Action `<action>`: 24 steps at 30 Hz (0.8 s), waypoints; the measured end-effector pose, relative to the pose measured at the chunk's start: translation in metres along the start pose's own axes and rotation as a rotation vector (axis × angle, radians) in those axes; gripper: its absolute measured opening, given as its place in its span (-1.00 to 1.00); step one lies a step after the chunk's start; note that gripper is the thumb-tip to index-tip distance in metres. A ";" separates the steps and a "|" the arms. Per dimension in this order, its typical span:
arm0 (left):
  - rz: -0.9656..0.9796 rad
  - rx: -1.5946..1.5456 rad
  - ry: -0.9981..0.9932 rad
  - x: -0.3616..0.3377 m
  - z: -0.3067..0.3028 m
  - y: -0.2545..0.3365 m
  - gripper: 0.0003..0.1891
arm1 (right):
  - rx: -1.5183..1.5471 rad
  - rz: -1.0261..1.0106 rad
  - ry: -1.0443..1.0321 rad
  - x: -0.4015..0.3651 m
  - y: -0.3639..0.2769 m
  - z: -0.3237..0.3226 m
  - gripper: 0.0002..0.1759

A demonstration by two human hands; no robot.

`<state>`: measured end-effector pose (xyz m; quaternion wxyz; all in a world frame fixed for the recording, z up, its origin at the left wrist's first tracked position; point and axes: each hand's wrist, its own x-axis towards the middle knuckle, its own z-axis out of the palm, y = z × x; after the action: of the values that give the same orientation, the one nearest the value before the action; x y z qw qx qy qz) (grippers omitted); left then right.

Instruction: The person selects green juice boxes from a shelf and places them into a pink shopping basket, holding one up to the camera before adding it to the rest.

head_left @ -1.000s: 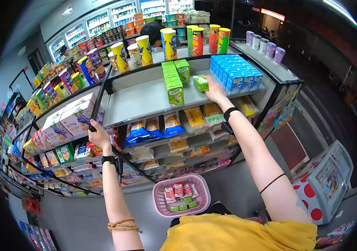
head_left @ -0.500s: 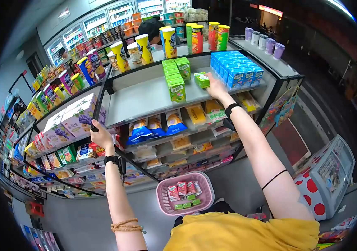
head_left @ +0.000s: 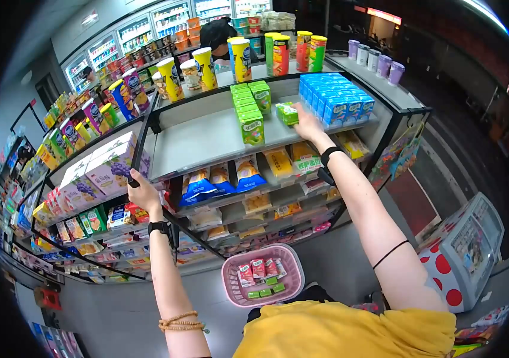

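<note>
My right hand (head_left: 308,122) is closed on a green carton (head_left: 287,113) at the top shelf, just left of the rows of blue cartons (head_left: 338,104). A row of green cartons (head_left: 251,125) stands further left on the same shelf (head_left: 192,143). My left hand (head_left: 143,192) is wrapped round the dark frame bar at the shelf's left corner, beside white boxes with purple grapes (head_left: 111,170). On the floor below, a pink basket (head_left: 229,286) contains red-and-white cartons (head_left: 258,268) and small green cartons (head_left: 265,293).
Chip cans (head_left: 240,59) line the rack's top ledge. Packaged bread (head_left: 278,164) and blue snack bags (head_left: 248,173) fill the shelf below. Behind the rack is a person (head_left: 217,37). A dotted freezer (head_left: 463,256) stands at the right.
The person behind the rack has raised their head slightly. My hands and the green carton look nearly unmoved.
</note>
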<state>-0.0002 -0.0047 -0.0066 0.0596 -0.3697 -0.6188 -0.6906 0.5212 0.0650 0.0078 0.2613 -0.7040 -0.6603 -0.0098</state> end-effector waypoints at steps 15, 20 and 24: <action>0.019 -0.007 0.033 0.000 0.002 -0.002 -0.22 | 0.024 0.002 0.010 -0.001 -0.002 -0.002 -0.36; -0.036 0.004 -0.015 0.000 -0.001 0.002 -0.23 | 0.023 -0.010 -0.007 0.000 0.001 -0.002 -0.31; -0.012 0.015 0.006 -0.001 0.000 0.002 -0.22 | 0.002 -0.002 0.006 -0.002 -0.001 -0.003 -0.38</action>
<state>0.0014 -0.0057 -0.0055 0.0604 -0.3635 -0.6259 -0.6874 0.5209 0.0621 0.0102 0.2639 -0.7030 -0.6603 -0.0115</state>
